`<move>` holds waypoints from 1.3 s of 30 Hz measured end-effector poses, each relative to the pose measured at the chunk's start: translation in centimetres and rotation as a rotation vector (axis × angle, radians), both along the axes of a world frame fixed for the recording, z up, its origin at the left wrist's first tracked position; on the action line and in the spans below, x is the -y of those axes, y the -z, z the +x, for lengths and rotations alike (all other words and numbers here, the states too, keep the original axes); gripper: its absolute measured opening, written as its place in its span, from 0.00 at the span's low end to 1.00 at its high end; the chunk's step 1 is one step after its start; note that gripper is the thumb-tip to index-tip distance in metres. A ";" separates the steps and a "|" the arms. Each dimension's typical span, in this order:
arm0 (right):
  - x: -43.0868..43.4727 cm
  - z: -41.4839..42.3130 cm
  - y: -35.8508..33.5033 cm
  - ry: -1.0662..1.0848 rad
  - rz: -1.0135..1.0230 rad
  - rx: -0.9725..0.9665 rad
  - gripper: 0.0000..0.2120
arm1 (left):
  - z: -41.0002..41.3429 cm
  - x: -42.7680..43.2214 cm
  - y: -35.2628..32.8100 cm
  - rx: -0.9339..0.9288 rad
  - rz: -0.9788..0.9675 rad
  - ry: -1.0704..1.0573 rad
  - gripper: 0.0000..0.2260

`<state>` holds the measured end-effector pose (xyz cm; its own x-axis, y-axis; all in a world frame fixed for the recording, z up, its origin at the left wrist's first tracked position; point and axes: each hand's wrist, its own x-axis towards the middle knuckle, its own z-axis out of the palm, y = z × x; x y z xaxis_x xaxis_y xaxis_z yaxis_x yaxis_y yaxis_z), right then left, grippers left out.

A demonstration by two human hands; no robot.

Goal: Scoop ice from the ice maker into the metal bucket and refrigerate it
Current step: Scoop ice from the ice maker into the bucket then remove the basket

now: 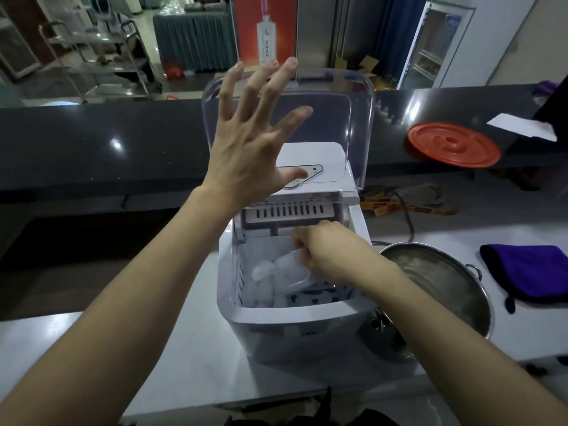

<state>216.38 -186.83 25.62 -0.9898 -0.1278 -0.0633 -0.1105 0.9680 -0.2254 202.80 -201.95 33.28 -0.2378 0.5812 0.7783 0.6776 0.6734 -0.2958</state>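
Observation:
A white ice maker (295, 330) stands on the pale counter with its clear lid (347, 118) raised upright. My left hand (252, 139) is held up in front of the lid, fingers spread wide, holding nothing. Inside the ice basket, my right hand (322, 247) grips a clear plastic scoop (292, 269) that lies among the ice cubes (261, 287). The metal bucket (461, 290) sits just right of the ice maker, with some ice showing inside.
A red round lid (455, 144) and a white paper (522, 127) lie on the dark raised counter behind. A purple and black cloth (528, 272) rests on the right. A dark cable (405, 210) runs behind the ice maker.

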 end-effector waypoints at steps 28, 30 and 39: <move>0.0 1.0 0.8 0.039 -0.117 -0.079 0.06 | 0.4 0.0 -0.3 0.009 -0.001 -0.041 0.37; 0.5 1.0 0.6 0.055 -0.127 -0.072 0.07 | 0.4 0.0 -0.3 0.006 -0.003 -0.043 0.37; 1.3 0.4 0.8 0.038 -0.166 0.085 0.08 | 0.0 -0.1 -0.2 0.001 0.009 -0.031 0.37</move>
<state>216.82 -188.10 24.78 -0.9861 -0.1063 -0.1276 -0.0487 0.9197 -0.3896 202.81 -201.81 33.44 -0.2567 0.5664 0.7831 0.6566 0.6968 -0.2887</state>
